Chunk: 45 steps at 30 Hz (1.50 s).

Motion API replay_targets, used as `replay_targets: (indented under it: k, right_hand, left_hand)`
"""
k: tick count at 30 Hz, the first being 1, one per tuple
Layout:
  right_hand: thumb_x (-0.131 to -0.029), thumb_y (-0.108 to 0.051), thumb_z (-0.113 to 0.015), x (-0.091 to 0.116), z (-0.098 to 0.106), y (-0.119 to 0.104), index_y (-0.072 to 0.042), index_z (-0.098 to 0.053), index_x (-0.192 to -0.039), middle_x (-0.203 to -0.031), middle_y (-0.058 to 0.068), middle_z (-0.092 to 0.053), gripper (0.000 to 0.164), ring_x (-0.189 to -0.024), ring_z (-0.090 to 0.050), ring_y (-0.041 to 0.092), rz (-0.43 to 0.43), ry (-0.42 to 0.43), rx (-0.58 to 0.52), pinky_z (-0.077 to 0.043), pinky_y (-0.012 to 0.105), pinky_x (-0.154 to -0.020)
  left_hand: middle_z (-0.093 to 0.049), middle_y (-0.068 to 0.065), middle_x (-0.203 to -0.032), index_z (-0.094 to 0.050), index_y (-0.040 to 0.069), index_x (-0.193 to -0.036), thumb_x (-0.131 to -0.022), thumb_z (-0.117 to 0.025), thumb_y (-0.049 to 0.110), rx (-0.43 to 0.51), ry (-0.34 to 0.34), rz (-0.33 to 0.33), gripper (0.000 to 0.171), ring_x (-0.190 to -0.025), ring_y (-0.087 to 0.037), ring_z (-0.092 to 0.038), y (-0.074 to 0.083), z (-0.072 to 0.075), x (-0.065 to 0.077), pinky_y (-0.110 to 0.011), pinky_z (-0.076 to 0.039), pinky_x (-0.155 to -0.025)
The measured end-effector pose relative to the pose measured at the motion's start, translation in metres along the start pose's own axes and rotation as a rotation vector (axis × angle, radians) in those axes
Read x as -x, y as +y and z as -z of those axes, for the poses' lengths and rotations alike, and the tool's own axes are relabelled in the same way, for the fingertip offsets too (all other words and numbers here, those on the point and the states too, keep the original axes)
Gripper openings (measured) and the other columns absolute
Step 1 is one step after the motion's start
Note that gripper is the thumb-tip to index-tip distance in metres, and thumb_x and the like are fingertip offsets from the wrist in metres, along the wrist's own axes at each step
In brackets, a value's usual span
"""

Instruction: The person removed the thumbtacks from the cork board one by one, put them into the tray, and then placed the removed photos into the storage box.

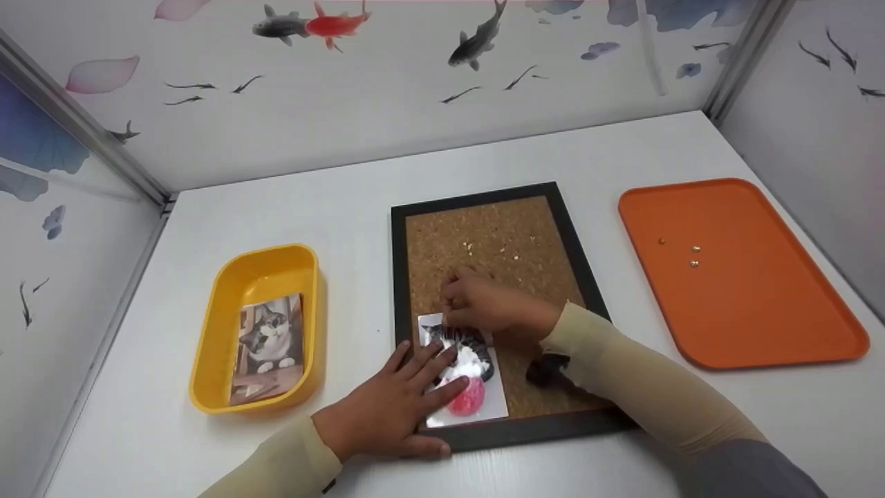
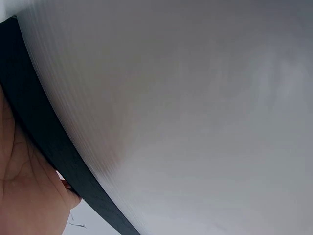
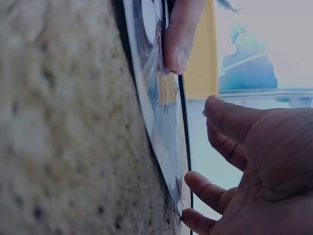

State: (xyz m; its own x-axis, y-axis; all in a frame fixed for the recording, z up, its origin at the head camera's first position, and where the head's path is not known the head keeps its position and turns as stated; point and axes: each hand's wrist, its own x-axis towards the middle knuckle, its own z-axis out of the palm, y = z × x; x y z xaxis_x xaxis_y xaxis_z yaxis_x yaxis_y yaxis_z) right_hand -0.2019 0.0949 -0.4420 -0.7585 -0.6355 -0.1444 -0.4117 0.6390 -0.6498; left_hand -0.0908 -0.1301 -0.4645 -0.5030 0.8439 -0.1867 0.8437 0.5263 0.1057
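Note:
A cork board (image 1: 525, 228) in a dark frame lies on the white table. On its lower left part is a cat photo (image 1: 491, 404) with a pink ball, partly covered. My left hand (image 1: 384, 408) presses the photo with spread fingers; in the left wrist view the palm (image 2: 29, 191) is over the frame (image 2: 49, 122). My right hand (image 1: 494, 304) is at the photo's top edge. In the right wrist view its thumb and forefinger meet at a tiny pale tack (image 3: 204, 112), mostly hidden, while other fingertips (image 3: 193, 181) are close to the photo (image 3: 164, 132).
To the left stands a yellow bin (image 1: 314, 332) with cat photos (image 1: 269, 349) in it. An orange tray (image 1: 753, 290) on the right bears several small metallic tacks (image 1: 695, 249). Pale specks (image 1: 468, 247) dot the upper cork. Printed wall panels (image 1: 387, 124) close off the back and sides.

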Motion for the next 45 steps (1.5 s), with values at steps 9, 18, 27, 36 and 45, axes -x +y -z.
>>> replay_targets:
  k: [9, 18, 27, 36, 45]
  right_hand:
    - [-0.095, -0.018, -0.067, 0.003, 0.005, 0.0, -0.018, -0.063, -0.082, -0.119, -0.001, -0.049, 0.014, -0.098, -0.053, 0.018, 0.029, -0.03, -0.082, -0.05, 0.034, -0.077]
    - [-0.094, -0.017, -0.069, 0.008, 0.012, 0.003, -0.017, -0.065, -0.084, -0.114, 0.001, -0.051, 0.011, -0.097, -0.053, 0.018, 0.093, 0.002, -0.06, -0.05, 0.034, -0.078]
    - [-0.094, -0.021, -0.07, 0.017, 0.017, 0.004, -0.021, -0.065, -0.085, -0.111, -0.002, -0.055, 0.01, -0.1, -0.053, 0.017, 0.089, 0.067, 0.081, -0.049, 0.036, -0.082]
    - [-0.093, -0.024, -0.071, 0.027, 0.025, 0.006, -0.024, -0.065, -0.083, -0.109, -0.005, -0.057, 0.011, -0.106, -0.049, 0.018, 0.065, 0.108, 0.178, -0.04, 0.047, -0.095]
    - [-0.09, -0.021, -0.075, 0.04, 0.04, 0.014, -0.02, -0.069, -0.084, -0.105, -0.003, -0.057, 0.008, -0.107, -0.05, 0.022, 0.081, 0.179, 0.19, -0.033, 0.056, -0.101]
  left_hand:
    - [0.0, -0.006, -0.167, -0.013, 0.032, -0.16, -0.09, -0.028, 0.08, -0.001, -0.002, 0.01, 0.086, -0.152, -0.029, 0.004, 0.001, 0.001, -0.001, -0.06, -0.005, -0.117]
    - [0.003, -0.005, -0.167, -0.012, 0.032, -0.16, -0.091, -0.028, 0.08, 0.018, -0.022, 0.017, 0.085, -0.151, -0.029, 0.007, 0.001, 0.002, -0.001, -0.06, -0.003, -0.117]
    - [0.006, -0.003, -0.167, -0.007, 0.035, -0.159, -0.091, -0.028, 0.08, 0.039, -0.046, 0.024, 0.084, -0.151, -0.028, 0.009, 0.0, 0.003, -0.001, -0.06, -0.001, -0.117]
    - [0.003, -0.003, -0.167, -0.011, 0.033, -0.16, -0.091, -0.029, 0.079, 0.04, -0.042, 0.026, 0.085, -0.151, -0.028, 0.008, 0.001, 0.004, -0.001, -0.06, -0.002, -0.117]
    - [-0.005, -0.008, -0.167, -0.017, 0.03, -0.16, -0.091, -0.029, 0.079, -0.012, 0.022, 0.008, 0.085, -0.152, -0.031, 0.001, 0.003, 0.002, 0.0, -0.062, -0.007, -0.116]
